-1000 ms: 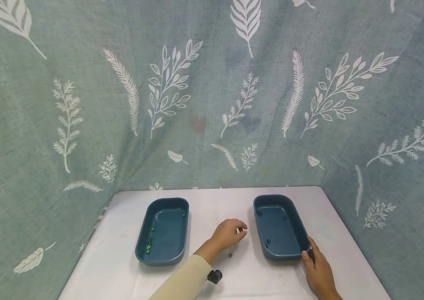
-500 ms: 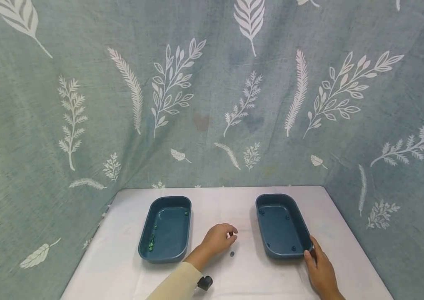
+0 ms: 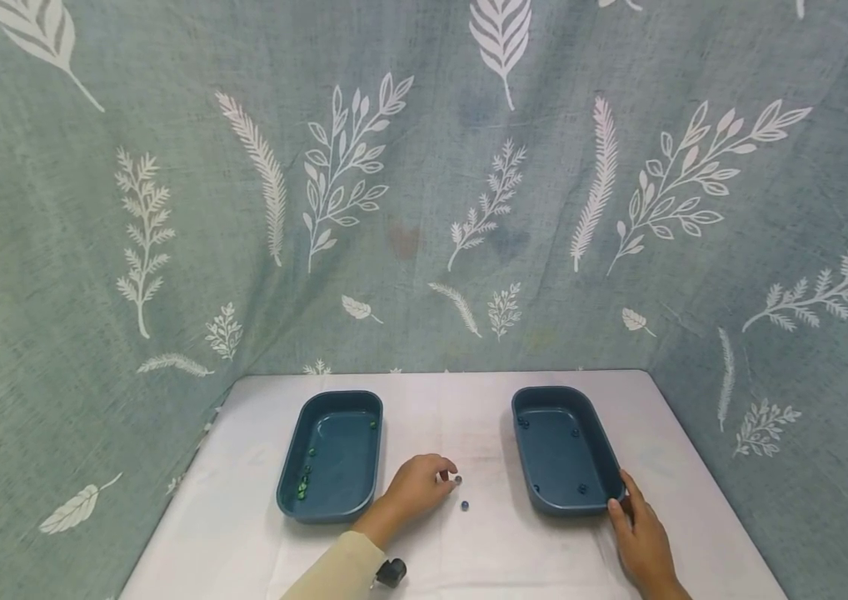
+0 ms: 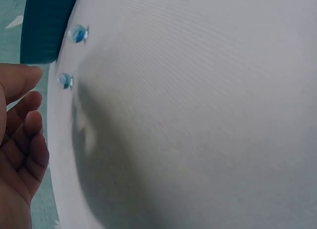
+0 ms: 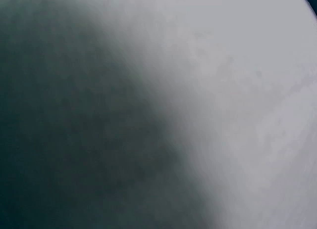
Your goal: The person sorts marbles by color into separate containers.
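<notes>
Two clear glass marbles with blue swirls are on the white cloth: one marble (image 3: 458, 479) right at the fingertips of my left hand (image 3: 415, 485), the other marble (image 3: 465, 505) a little nearer. In the left wrist view the left hand's fingers are loosely bent, with a gap between thumb and fingers and nothing held. At the near right corner of the right blue tray (image 3: 571, 510), my right hand (image 3: 641, 533) grips the rim, thumb in front and fingers along the side. Several dark marbles, among them a marble (image 3: 582, 488), lie inside that tray.
A matching left blue tray (image 3: 328, 518) stands on the white cloth (image 3: 442, 417), with several green marbles (image 3: 301, 488) mostly along its left side. A leaf-patterned curtain (image 3: 424, 208) encloses the table at the back and sides. Blurred cloth and shadow fill the right wrist view.
My left hand has drawn back leftward and toward me, and a second marble now shows at its fingertips. Inside the right tray a marble has rolled rightward. The right hand keeps its place.
</notes>
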A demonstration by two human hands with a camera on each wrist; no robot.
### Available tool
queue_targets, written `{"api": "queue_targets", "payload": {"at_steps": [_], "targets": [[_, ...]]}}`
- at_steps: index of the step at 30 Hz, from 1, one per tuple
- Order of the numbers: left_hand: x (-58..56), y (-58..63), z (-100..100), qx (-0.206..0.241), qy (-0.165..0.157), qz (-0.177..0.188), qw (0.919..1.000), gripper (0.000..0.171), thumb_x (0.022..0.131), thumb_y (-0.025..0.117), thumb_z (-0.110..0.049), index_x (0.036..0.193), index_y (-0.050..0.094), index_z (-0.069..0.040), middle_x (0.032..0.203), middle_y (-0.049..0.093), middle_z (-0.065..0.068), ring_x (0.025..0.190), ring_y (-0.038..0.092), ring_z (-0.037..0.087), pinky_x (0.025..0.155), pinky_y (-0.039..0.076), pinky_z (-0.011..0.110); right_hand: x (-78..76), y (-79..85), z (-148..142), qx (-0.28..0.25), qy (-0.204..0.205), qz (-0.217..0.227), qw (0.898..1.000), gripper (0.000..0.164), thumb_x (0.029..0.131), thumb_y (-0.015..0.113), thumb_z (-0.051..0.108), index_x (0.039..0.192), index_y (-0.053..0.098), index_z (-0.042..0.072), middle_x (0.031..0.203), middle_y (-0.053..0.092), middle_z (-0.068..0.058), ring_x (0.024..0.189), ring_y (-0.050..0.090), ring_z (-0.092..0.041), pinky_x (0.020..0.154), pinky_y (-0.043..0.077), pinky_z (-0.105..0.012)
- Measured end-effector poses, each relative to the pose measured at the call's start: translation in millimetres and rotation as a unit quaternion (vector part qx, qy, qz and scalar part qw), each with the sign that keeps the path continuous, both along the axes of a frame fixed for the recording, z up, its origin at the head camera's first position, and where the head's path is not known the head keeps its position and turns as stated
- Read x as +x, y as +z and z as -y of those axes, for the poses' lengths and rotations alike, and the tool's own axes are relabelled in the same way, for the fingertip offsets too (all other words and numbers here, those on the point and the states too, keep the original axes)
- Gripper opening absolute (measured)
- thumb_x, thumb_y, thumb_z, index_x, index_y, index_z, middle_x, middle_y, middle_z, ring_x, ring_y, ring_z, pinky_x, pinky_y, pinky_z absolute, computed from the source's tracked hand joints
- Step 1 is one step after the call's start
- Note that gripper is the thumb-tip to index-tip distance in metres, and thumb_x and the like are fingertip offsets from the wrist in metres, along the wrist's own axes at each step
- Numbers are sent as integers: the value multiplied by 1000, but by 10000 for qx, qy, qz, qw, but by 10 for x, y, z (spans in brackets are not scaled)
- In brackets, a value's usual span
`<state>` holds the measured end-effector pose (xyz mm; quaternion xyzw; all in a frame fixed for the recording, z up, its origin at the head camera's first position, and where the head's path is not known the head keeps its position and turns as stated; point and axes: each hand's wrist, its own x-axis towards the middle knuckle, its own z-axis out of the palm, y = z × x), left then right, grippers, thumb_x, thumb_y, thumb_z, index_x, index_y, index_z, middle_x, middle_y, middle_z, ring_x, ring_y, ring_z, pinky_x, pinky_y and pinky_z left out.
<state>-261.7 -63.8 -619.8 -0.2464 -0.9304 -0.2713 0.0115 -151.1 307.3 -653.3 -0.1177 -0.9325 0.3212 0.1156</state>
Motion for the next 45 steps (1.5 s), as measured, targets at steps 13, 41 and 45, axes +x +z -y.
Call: {"api": "queue_targets", "payload": {"at_steps": [13, 41, 45], "targets": [[-21, -28, 19, -48, -7, 202, 9998, 16, 84, 75, -23, 100, 74, -21, 77, 58, -17, 68, 51, 4, 63, 47, 26, -15, -6, -8, -52, 108, -68, 9999, 61, 105, 40, 42, 155, 21, 13, 133, 48, -35, 119, 48, -51, 95, 37, -67], [-133, -150, -223, -194, 228, 494, 9983, 9, 80, 80, -24, 86, 73, -25, 65, 52, -16, 61, 47, 5, 58, 42, 25, -18, -41, -30, 9, 54, -177, 9998, 61, 104, 41, 41, 155, 22, 14, 131, 49, -35, 117, 49, -52, 91, 39, -67], [-134, -154, -215, -179, 249, 527, 9981, 9, 80, 80, -25, 83, 71, -25, 64, 52, -16, 61, 48, 5, 59, 42, 25, -17, -45, -27, -39, 45, -49, 10000, 62, 104, 39, 43, 156, 20, 14, 133, 47, -35, 119, 47, -52, 93, 37, -67]]}}
